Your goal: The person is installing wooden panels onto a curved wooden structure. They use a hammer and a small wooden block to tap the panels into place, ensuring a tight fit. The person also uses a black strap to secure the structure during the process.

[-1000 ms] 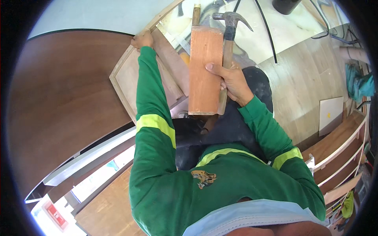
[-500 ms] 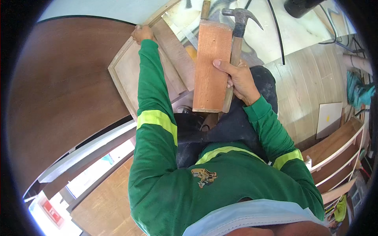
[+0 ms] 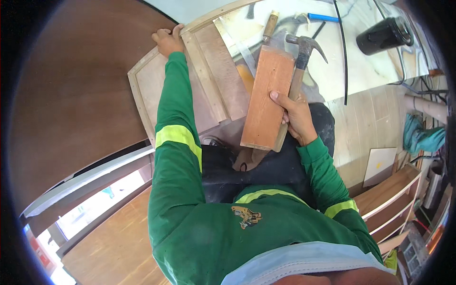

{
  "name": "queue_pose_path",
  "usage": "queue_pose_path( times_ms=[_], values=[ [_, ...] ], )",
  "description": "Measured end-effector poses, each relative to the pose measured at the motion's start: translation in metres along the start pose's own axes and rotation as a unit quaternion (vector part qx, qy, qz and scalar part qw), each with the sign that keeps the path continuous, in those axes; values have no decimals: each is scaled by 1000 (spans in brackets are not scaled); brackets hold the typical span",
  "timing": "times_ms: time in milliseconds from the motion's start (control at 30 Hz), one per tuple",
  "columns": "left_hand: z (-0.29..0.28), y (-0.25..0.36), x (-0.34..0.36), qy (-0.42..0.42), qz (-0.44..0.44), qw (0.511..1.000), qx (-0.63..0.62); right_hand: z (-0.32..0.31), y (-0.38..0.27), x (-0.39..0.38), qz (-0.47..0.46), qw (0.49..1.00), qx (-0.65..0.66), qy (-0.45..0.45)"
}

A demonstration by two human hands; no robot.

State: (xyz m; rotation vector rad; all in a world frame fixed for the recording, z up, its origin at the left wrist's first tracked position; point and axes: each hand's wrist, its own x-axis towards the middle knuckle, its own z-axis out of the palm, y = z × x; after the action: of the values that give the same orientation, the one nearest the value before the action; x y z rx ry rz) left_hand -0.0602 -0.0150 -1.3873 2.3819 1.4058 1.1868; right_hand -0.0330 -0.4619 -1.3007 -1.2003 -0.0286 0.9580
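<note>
Where right fingers (image 3: 283, 99) grip, block (image 3: 267, 99) meets hammer (image 3: 300, 61).

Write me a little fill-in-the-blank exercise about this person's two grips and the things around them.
1. The right grip holds a reddish-brown block together with a tool, a ____.
2. The left grip touches the edge of a framed panel made of ____.
3. The sleeves carry yellow bands on ____ cloth.
4. In the picture, the black cylindrical container is to the ____ of the block.

Missing words: hammer; wood; green; right.
</note>
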Motion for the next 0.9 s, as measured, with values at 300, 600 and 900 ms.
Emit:
queue_pose_path(
  times_ms=[300, 600, 900],
  values=[
    [-10, -12, 0, -44, -16, 998, -37, 8, 21, 6, 12, 994, -112, -9],
    [-164, 13, -167, -443, -98, 769, -451, 11, 28, 6, -31, 987, -156, -5],
    [-174, 53, -243, -507, 13, 691, -515, 20, 46, 6, 3, 977, -210, 30]
  ],
)
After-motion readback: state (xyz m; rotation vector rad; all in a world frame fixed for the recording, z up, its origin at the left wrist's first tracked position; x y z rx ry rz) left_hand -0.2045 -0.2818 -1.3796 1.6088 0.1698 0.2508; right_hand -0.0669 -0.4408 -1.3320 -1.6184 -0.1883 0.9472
